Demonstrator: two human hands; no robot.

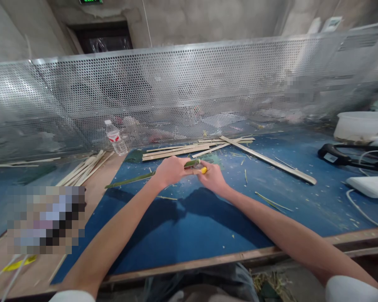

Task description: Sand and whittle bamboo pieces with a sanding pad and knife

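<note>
Taking the meeting point of the two hands as the centre of the dial, the green strip [130, 181] sits there, held in front of the person over the blue table [201, 247]. Its short end shows between the hands; its long tail runs out between eight and nine o'clock, and whether that tail touches the table cannot be told.

The left hand [171, 170] is closed narrowly around the strip near that short end. The right hand [212, 176], on the three o'clock side, is curled tightly on a small yellow-ended tool [203, 170]; its working part is too hidden to make out.

The step in hand appears to be working the strip's end with the tool. The next move would call for a steady left grip and a small, controlled right-hand motion, fingers kept out of the tool's path.

Just beyond, toward twelve, lies a pile of pale strips [176, 152]. A longer pale strip [271, 160] slants from about half past one to three. Thin green slivers [272, 202] lie near four, a bottle [116, 138] stands between nine and ten, and a perforated metal screen [176, 84] spans the far side.
</note>
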